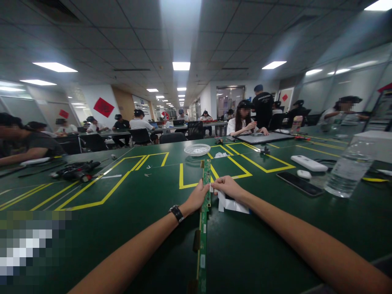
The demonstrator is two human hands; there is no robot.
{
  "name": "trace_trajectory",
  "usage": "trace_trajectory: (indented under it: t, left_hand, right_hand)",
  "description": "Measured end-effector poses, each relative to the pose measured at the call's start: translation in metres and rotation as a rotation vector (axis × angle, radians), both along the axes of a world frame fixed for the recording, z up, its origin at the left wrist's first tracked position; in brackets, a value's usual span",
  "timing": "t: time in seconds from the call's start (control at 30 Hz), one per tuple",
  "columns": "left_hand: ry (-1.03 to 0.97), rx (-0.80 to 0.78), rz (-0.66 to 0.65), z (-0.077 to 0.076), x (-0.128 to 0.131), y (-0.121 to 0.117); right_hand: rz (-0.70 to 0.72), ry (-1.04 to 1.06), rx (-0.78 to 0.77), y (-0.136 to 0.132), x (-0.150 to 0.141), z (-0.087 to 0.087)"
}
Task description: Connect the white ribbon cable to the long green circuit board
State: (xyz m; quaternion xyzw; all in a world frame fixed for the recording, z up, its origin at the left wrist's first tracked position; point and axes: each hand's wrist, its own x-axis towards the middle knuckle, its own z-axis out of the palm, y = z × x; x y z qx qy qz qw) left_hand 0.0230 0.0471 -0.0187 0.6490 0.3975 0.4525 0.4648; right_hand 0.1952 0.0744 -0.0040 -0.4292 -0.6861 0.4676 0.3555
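A long, narrow green circuit board (203,228) stretches away from me across the middle of the view. My left hand (197,199) grips its left edge near the far end, with a black watch on the wrist. On the other side, my right hand (228,187) is closed in a pinch on a small white sticker (211,188) at the board's right edge. Whether the sticker is stuck to the board I cannot tell. White backing paper (234,205) lies under and beside my right hand.
Beyond the board stands a white plastic basket (197,150). To the right are a black phone (299,183), a white power bank (308,163) and a clear water container (346,171). Dark tools (78,170) lie at left. A person (243,120) sits across the green table.
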Motion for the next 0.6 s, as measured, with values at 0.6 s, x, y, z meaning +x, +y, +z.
trace_trajectory:
  t: [0.6]
  left_hand:
    - [-0.359, -0.117, 0.244, -0.005, -0.005, 0.012]
  right_hand:
    - [-0.465, -0.062, 0.006, 0.045, 0.088, 0.01]
